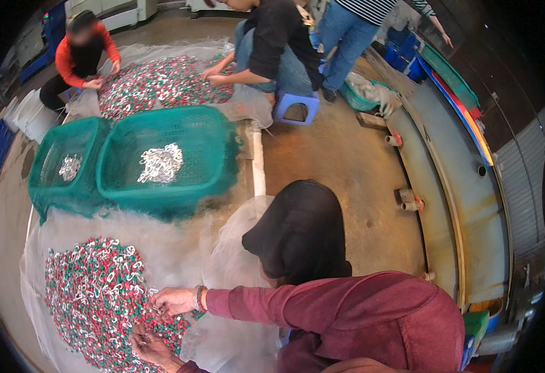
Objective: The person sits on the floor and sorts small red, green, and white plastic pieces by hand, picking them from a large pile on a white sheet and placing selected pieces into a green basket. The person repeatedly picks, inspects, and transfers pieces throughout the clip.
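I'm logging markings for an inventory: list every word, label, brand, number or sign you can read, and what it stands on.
None can be read.
Near pile of red, green and white pieces: any marks too small to read.
Large green basket: no legible text.

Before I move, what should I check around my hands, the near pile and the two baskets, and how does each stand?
1. Right hand at the pile's edge: ok; its exact grip, cannot tell.
2. Left hand at the pile: ok; whether it holds a piece, cannot tell.
3. Near pile sorted by colour: not ok, red, green and white mixed.
4. Larger green basket upright: ok, white pieces inside.
5. Smaller green basket containing only white pieces: cannot tell, too small.
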Action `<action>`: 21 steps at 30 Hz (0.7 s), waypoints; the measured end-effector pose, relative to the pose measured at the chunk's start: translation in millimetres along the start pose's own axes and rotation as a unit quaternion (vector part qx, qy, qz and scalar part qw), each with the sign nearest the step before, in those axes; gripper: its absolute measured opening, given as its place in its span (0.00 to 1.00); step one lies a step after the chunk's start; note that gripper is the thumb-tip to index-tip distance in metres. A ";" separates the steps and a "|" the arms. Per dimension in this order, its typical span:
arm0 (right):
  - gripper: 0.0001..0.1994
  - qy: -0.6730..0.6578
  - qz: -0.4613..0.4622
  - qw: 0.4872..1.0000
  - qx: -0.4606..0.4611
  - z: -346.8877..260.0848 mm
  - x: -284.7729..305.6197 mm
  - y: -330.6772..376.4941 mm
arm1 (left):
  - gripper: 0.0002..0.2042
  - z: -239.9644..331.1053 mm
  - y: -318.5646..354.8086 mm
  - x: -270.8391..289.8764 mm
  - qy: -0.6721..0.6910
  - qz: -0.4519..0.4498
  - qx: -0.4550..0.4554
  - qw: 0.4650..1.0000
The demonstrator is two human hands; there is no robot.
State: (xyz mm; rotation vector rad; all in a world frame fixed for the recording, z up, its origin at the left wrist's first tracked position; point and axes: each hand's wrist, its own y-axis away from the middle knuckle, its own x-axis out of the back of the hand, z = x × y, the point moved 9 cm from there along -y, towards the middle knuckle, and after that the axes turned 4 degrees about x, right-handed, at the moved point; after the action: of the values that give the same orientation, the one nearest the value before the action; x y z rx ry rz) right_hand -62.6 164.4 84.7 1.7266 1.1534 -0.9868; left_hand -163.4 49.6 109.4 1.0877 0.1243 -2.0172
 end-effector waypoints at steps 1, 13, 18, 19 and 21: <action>0.07 -0.003 -0.022 1.000 0.007 -2.8 -6.4 2.3 | 0.17 2.4 2.3 -3.3 0.000 0.041 -0.029 0.999; 0.18 0.000 0.001 0.991 0.131 -30.1 15.3 24.1 | 0.09 -35.6 28.8 -188.9 -0.676 -0.141 -0.215 0.691; 0.21 -0.254 -0.014 0.954 0.158 -150.9 -2.0 13.7 | 0.12 23.5 29.9 -170.5 -0.570 0.019 -0.221 0.792; 0.21 -0.244 0.004 0.946 0.213 -193.7 0.7 18.3 | 0.14 25.1 27.6 -151.3 -0.587 0.068 -0.149 0.792; 0.24 -0.171 -0.020 0.936 0.308 -270.1 -7.3 30.2 | 0.15 26.5 24.7 -132.2 -0.643 0.081 -0.125 0.752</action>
State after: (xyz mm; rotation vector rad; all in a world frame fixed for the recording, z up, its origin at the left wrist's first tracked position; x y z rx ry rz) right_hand 7.9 403.0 194.3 1.8893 0.6879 -1.7310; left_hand -125.1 103.2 229.6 -0.5852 -0.3986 -2.0707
